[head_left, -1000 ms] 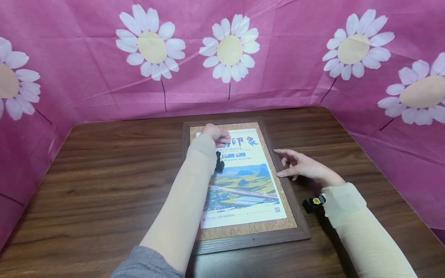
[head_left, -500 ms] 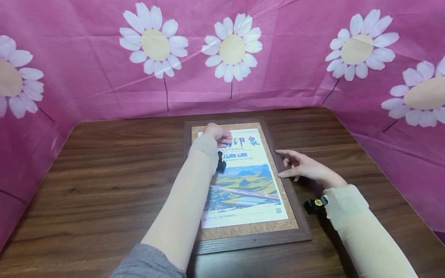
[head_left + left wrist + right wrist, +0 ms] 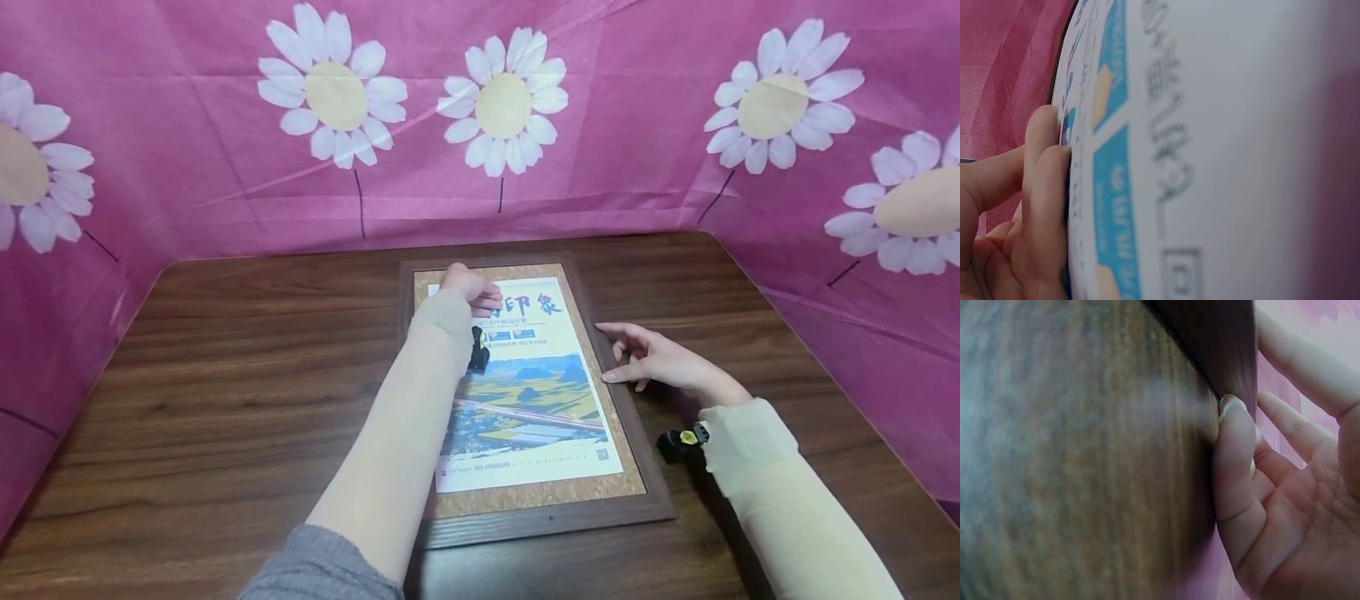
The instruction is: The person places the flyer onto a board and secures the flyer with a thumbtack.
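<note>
A white poster [image 3: 536,387] with a blue and yellow landscape lies on the cork face [image 3: 525,502] of a brown-framed board [image 3: 551,520]. My left hand [image 3: 474,288] is over the poster's upper left part. In the left wrist view, its fingertips [image 3: 1064,153] meet the poster, and whether anything sits between finger and thumb is hidden. At the board's right side, my right hand [image 3: 663,360] touches the frame with thumb and index finger spread. In the right wrist view, the thumb [image 3: 1234,450] lies against the frame's edge.
The board rests on a brown wooden table [image 3: 247,392]. A pink cloth [image 3: 600,150] with large white daisies surrounds the table's back and sides. Small black cameras [image 3: 681,442] are strapped to both wrists.
The whole head view has shifted slightly. Both hands keep their places on the poster and frame.
</note>
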Action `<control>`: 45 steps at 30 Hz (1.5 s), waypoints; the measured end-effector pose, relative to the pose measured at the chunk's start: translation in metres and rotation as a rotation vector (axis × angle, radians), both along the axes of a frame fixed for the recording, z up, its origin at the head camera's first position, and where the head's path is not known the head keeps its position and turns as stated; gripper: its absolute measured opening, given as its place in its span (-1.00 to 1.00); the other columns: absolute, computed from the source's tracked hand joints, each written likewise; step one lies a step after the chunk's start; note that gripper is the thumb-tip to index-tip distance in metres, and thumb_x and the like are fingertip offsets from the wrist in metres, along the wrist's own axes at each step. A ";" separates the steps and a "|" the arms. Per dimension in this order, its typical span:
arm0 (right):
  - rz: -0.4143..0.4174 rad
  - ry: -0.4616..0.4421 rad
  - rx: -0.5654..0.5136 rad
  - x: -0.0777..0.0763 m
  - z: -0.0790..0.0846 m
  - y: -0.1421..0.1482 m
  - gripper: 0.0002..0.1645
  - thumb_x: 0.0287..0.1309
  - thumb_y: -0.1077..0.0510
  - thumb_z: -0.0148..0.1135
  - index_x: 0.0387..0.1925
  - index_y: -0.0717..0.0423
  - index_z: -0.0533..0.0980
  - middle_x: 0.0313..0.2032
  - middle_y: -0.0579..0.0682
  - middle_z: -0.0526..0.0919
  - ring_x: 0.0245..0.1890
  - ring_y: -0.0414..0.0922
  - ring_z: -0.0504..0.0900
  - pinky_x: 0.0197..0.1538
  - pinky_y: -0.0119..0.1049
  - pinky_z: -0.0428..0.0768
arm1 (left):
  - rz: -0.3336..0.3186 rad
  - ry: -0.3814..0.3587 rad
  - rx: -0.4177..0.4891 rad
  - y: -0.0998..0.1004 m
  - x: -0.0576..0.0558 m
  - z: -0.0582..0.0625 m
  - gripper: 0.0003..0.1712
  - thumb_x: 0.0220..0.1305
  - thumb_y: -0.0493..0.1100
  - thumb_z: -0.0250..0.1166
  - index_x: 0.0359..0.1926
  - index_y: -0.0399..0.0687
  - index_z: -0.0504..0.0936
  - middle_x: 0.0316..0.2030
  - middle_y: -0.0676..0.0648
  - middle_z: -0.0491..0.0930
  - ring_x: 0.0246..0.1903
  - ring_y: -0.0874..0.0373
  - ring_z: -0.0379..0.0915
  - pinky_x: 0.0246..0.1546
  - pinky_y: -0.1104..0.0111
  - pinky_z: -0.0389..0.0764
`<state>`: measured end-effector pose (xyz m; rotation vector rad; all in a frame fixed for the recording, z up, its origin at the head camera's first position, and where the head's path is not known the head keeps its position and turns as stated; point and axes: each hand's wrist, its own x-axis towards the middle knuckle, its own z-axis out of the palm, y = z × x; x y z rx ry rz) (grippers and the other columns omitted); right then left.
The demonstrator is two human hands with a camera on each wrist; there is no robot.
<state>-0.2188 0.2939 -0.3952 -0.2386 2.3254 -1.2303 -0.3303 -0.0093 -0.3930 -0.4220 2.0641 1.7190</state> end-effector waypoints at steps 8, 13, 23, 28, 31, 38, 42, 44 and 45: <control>-0.003 0.003 -0.001 0.001 0.005 -0.001 0.06 0.10 0.15 0.45 0.51 0.11 0.07 -0.15 0.07 0.35 -0.48 -0.27 0.34 -0.43 -0.23 0.61 | -0.132 -0.007 0.030 -0.010 0.018 0.023 -0.65 0.44 -0.22 0.19 0.15 -0.31 0.56 -0.01 -0.25 0.69 -0.04 0.00 0.69 -0.09 0.36 0.72; 0.000 0.002 -0.021 0.002 0.007 -0.004 0.05 0.11 0.17 0.45 0.51 0.12 0.06 -0.16 0.07 0.35 -0.52 -0.29 0.30 -0.44 -0.24 0.60 | -0.134 -0.046 0.110 -0.016 0.024 0.037 -0.60 0.49 -0.24 0.08 0.25 -0.37 0.44 0.08 -0.33 0.63 -0.04 -0.05 0.69 0.09 0.25 0.65; -0.007 0.004 -0.018 0.002 0.004 -0.008 0.04 0.10 0.17 0.45 0.50 0.13 0.08 -0.18 0.04 0.36 -0.48 -0.29 0.36 -0.42 -0.25 0.60 | -0.140 -0.107 0.189 -0.026 0.022 0.038 -0.62 0.40 -0.35 0.17 0.19 -0.44 0.47 -0.62 -0.06 0.51 -0.69 0.23 0.46 -0.44 0.44 0.72; -0.012 0.001 -0.009 0.001 0.005 -0.007 0.05 0.10 0.15 0.45 0.51 0.10 0.08 -0.18 0.04 0.36 -0.45 -0.27 0.38 -0.41 -0.23 0.60 | -0.140 -0.098 0.132 -0.025 0.022 0.041 -0.64 0.38 -0.33 0.22 0.13 -0.42 0.48 -0.66 -0.05 0.50 -0.72 0.23 0.47 -0.42 0.42 0.73; -0.016 -0.002 0.001 0.000 0.005 -0.007 0.05 0.10 0.14 0.45 0.51 0.09 0.08 -0.18 0.04 0.36 -0.40 -0.24 0.40 -0.40 -0.22 0.61 | -0.146 -0.090 0.099 -0.024 0.023 0.043 -0.59 0.38 -0.31 0.23 0.18 -0.40 0.44 -0.61 -0.05 0.51 -0.70 0.24 0.49 -0.24 0.35 0.76; -0.014 0.006 -0.007 0.000 0.008 -0.009 0.04 0.10 0.16 0.45 0.51 0.11 0.08 -0.16 0.08 0.36 -0.52 -0.29 0.32 -0.43 -0.23 0.62 | -0.134 -0.063 0.055 -0.022 0.019 0.036 -0.45 0.37 -0.34 0.22 0.30 -0.36 0.26 -0.57 -0.08 0.55 -0.68 0.22 0.54 -0.13 0.29 0.74; -0.016 0.008 -0.013 0.001 0.007 -0.009 0.04 0.10 0.17 0.45 0.50 0.13 0.08 -0.16 0.08 0.37 -0.52 -0.29 0.32 -0.43 -0.23 0.61 | -0.133 -0.051 0.041 -0.021 0.017 0.031 -0.46 0.37 -0.32 0.23 0.29 -0.34 0.27 -0.58 -0.07 0.57 -0.68 0.24 0.54 -0.26 0.35 0.76; -0.015 0.009 -0.014 0.001 0.006 -0.008 0.04 0.10 0.18 0.45 0.50 0.14 0.08 -0.16 0.08 0.37 -0.52 -0.29 0.32 -0.44 -0.23 0.62 | -0.137 -0.048 0.033 -0.021 0.018 0.031 -0.47 0.37 -0.31 0.24 0.27 -0.33 0.28 -0.58 -0.06 0.57 -0.68 0.25 0.54 -0.27 0.36 0.76; -0.014 0.011 -0.015 0.001 0.006 -0.008 0.04 0.10 0.18 0.45 0.50 0.14 0.08 -0.17 0.08 0.37 -0.53 -0.29 0.32 -0.44 -0.22 0.62 | -0.140 -0.046 0.032 -0.021 0.019 0.032 -0.48 0.37 -0.30 0.25 0.26 -0.33 0.28 -0.58 -0.06 0.56 -0.67 0.25 0.54 -0.23 0.35 0.76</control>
